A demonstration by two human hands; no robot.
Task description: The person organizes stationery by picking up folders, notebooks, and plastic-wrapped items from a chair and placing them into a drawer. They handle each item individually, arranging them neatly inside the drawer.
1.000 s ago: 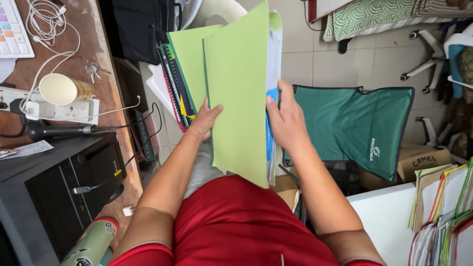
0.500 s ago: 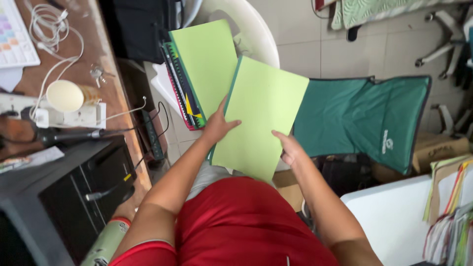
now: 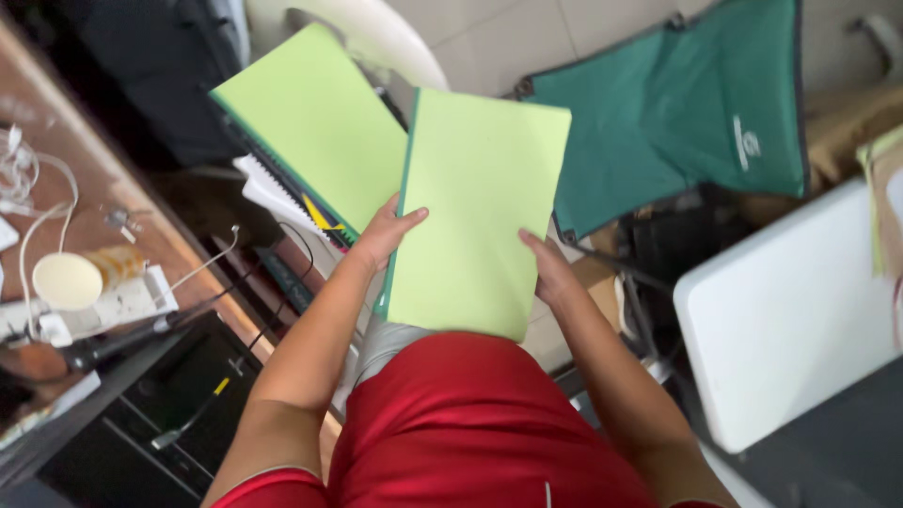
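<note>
- Gripping a light green folder [image 3: 475, 212] from both sides, the left hand [image 3: 384, 235] has its thumb closed over the cover at nine o'clock, the other fingers hidden beneath.
- Right hand [image 3: 548, 268] clasps the opposite edge at four o'clock, fingers curled behind it.
- Folder sits above the lap, tilted slightly.
- At ten o'clock, a stack of books and folders [image 3: 310, 141] rests on a white plastic chair [image 3: 372, 28].
- At two o'clock hangs a dark green cloth bag [image 3: 687, 113].
</note>
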